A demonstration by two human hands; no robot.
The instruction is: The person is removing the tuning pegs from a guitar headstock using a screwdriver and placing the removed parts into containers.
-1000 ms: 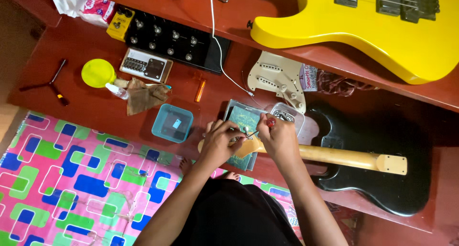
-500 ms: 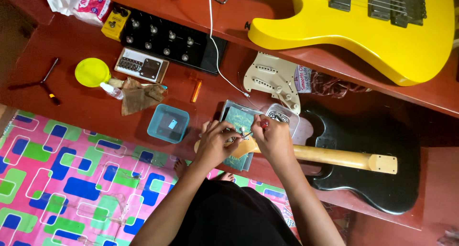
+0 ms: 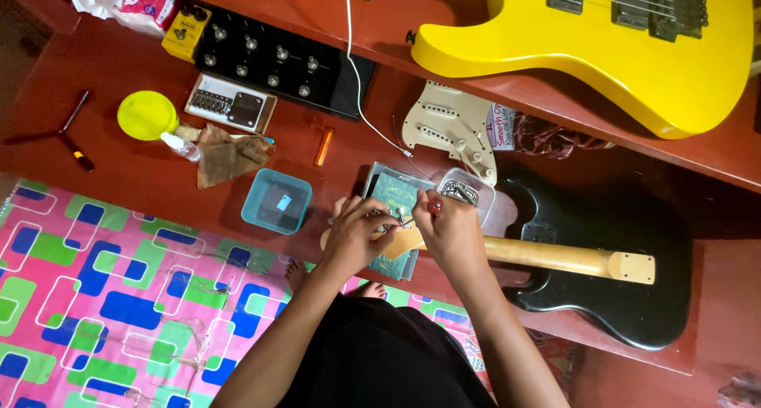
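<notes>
Wooden guitar neck (image 3: 555, 257) under both hands' grip

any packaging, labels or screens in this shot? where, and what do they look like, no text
Plastic bag: top left corner on the red table, crumpled, white with pink and red print.
Paper label: beside the cream pickguard, small, white with a pink border, handwritten.
Flat packet: under the left hand and right hand, rectangular, green print in clear wrap.
No screens.
</notes>
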